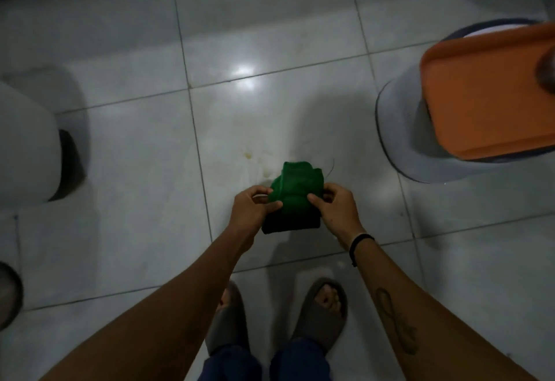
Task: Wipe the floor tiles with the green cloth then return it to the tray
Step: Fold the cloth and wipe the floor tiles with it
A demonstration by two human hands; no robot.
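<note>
- Right now the green cloth (pixel 295 190) is bunched and folded, bright on top, dark in shadow along its lower edge.
- Left hand (pixel 253 209) pinches its left side between thumb and fingers; right hand (pixel 336 208) pinches the right side.
- Cloth sits between both grips, held above the pale floor tiles (pixel 135 140).
- Beyond the grip, a yellowish stain (pixel 255 158) on the tile.
- Well off to the right of the right hand, the orange tray (pixel 486 104).
</note>
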